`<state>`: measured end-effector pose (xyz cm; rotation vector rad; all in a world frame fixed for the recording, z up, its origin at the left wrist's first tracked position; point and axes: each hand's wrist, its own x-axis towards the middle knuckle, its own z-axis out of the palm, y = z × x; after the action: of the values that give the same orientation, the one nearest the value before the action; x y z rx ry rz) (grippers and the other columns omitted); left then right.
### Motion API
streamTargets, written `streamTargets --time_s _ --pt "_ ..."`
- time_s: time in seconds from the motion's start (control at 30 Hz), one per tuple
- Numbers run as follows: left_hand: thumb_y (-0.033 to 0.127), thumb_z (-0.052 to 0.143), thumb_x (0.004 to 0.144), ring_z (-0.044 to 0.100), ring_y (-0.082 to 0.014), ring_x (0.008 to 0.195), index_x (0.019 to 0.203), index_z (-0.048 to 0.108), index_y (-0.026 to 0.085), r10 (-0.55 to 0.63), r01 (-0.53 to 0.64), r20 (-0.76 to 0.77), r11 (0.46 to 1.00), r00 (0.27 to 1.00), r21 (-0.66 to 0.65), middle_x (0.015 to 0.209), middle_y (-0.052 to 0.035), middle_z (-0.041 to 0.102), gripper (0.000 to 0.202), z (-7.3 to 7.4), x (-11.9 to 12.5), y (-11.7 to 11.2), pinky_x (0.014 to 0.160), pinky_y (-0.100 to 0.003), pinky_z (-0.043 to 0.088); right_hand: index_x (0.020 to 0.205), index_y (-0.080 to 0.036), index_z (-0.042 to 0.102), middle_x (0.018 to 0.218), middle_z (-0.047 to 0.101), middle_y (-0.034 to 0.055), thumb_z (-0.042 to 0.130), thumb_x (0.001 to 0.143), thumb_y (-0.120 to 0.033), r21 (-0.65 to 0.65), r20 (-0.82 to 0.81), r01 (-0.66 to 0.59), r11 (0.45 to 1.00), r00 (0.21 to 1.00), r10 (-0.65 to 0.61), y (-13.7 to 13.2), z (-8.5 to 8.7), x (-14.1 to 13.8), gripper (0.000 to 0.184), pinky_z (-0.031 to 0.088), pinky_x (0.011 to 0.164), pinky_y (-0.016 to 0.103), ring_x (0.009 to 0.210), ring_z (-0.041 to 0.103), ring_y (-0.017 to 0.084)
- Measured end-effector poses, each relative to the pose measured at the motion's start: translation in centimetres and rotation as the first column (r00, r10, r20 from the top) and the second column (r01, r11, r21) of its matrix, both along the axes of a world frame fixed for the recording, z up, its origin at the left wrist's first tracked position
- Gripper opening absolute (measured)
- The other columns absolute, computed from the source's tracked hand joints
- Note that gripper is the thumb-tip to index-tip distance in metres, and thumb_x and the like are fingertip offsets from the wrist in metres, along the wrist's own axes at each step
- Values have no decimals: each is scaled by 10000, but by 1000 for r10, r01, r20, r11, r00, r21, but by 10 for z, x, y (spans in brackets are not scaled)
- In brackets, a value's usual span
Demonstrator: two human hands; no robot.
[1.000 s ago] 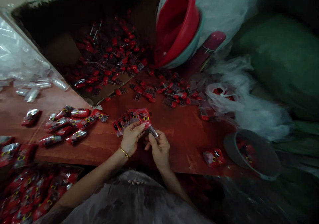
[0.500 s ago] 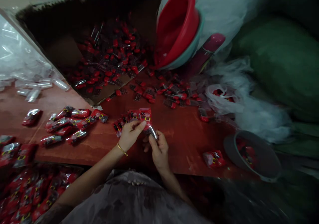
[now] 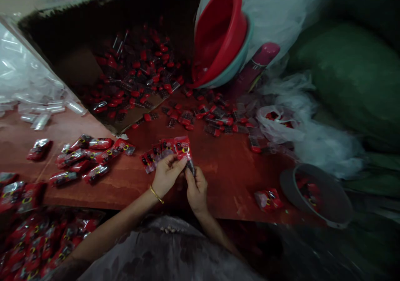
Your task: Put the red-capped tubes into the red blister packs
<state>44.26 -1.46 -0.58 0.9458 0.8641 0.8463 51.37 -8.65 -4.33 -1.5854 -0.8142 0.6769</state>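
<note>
The left hand (image 3: 165, 176) is pinching a red printed packet (image 3: 182, 144) over the tabletop (image 3: 233, 177), beside fanned packets (image 3: 153, 156), while the right hand (image 3: 197, 191) is gripping a dark see-through piece (image 3: 190, 167) at its lower end, light, aligned pressure probably preventing creases.

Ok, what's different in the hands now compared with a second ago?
The right hand has moved left, closer to the left hand, and less of the shiny clear plastic piece between them shows. Neither hand has visibly let go; the left hand keeps pinching the printed red plastic packet. The fanned red printed packets and the grey plastic bucket stayed put.
</note>
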Motion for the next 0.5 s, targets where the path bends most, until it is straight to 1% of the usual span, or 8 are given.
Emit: streamTargets --time_s 0.07,0.13,0.2,0.27,0.33,0.4,0.47,0.5 --pt "469 683 654 492 -75 445 688 625 150 -61 61 19 998 998 -16 528 17 568 325 -2 0 3 425 -182 394 730 -202 504 589 503 -38 485 843 -412 -19 -6 -34 999 999 33 -1 -1 1 240 382 492 211 536 459 105" --pt "501 650 676 475 -79 406 717 634 148 -117 118 30 991 993 -58 494 18 549 356 -7 1 2 386 -189 371 728 -201 514 601 512 -32 492 839 -411 -20 1 -30 999 1000 30 -1 0 1 239 394 509 213 555 470 109" --pt "499 643 686 432 -64 360 765 634 148 -133 135 33 988 991 -74 480 32 531 360 -11 1 -4 354 -185 341 771 -195 541 659 549 -19 485 846 -400 7 -11 -4 1000 1000 5 1 2 -1 226 421 553 215 609 501 113" --pt "486 656 680 380 -46 323 803 617 157 -122 124 37 989 992 -75 465 58 500 353 -11 0 -9 328 -177 312 808 -191 555 688 568 -16 480 851 -397 36 -64 4 999 998 -2 3 4 -1 224 438 573 212 633 521 111" --pt "500 648 681 362 -46 309 782 588 169 -119 123 57 989 991 -80 441 75 465 351 -8 -3 -9 312 -174 302 794 -193 535 641 561 -30 472 857 -409 41 -155 -32 999 987 38 3 7 0 234 435 521 202 569 518 101" --pt "540 611 695 390 -56 321 711 553 173 -98 103 81 992 992 -68 439 69 462 372 -3 -5 -3 320 -177 319 754 -198 498 571 542 -50 466 862 -425 28 -217 -101 995 970 104 4 9 1 253 410 445 191 469 493 87" --pt "566 574 713 425 -63 337 661 534 169 -94 97 65 995 993 -33 461 50 494 402 0 -6 3 333 -181 329 736 -200 475 530 529 -61 466 863 -434 7 -222 -154 988 963 151 4 11 2 266 390 402 183 410 473 79" --pt "574 554 724 424 -64 332 654 536 165 -108 109 38 994 993 -23 461 44 499 415 1 -6 5 328 -183 317 732 -200 470 522 523 -64 469 860 -439 -4 -210 -155 988 966 151 4 11 2 271 385 395 181 403 469 78"
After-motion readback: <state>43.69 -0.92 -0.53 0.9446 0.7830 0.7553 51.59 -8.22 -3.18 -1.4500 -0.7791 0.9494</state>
